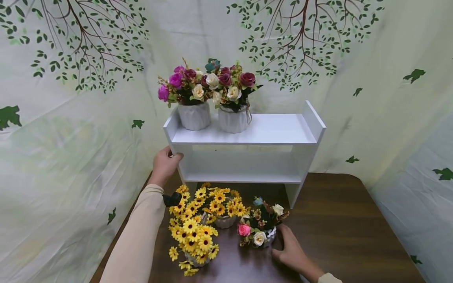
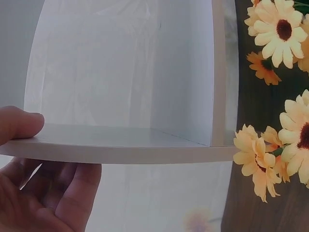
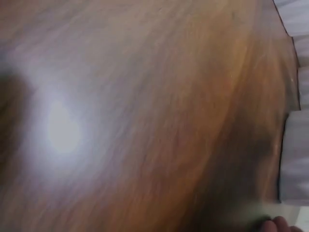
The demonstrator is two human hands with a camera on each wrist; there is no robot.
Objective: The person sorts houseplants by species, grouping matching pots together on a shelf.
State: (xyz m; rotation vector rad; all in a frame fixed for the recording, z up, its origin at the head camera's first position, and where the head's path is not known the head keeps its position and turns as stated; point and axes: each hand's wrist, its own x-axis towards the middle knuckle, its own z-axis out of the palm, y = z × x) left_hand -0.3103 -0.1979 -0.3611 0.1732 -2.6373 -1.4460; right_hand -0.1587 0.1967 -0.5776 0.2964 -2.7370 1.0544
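Observation:
My left hand (image 1: 165,165) grips the left side panel of a white two-tier shelf (image 1: 279,127). In the left wrist view its thumb (image 2: 21,123) lies on the inner face of the panel, with the fingers behind the other face. My right hand (image 1: 291,251) is at the right side of a small pot of mixed flowers (image 1: 263,228), thumb and fingers spread apart beside the pot. Pink and cream roses fill that pot. Only blurred fingertips (image 3: 280,224) show in the right wrist view's lower corner.
Two pots of roses, one with purple blooms (image 1: 194,116) and one with dark red (image 1: 233,120), stand on the shelf's top left. Yellow daisies in a front pot (image 1: 194,239) and a rear pot (image 1: 225,222) stand on the brown table (image 1: 339,232) before the shelf.

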